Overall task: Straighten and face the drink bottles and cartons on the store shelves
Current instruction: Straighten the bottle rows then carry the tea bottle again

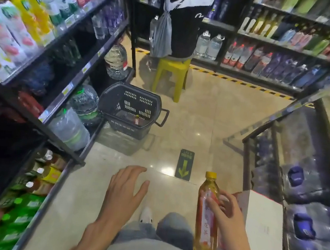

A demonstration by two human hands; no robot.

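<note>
My right hand [227, 212] grips an upright amber tea bottle [207, 218] with a yellow cap and a red label, low in the aisle at the right. My left hand [125, 190] hovers over the floor with its fingers spread and holds nothing. To the left, the bottom shelf [58, 190] carries green-labelled and tea bottles [28, 201]. Higher left shelves hold juice cartons [8, 33] and water bottles [70, 5]. Packs of blue-capped water [303, 222] fill the low right shelf.
A dark shopping basket [132, 111] stands on the floor ahead, with a small item inside. Behind it is a yellow stool [172, 72] bearing a black bag. A white-topped box [261, 228] sits by my right hand. Large water jugs [79, 115] line the left.
</note>
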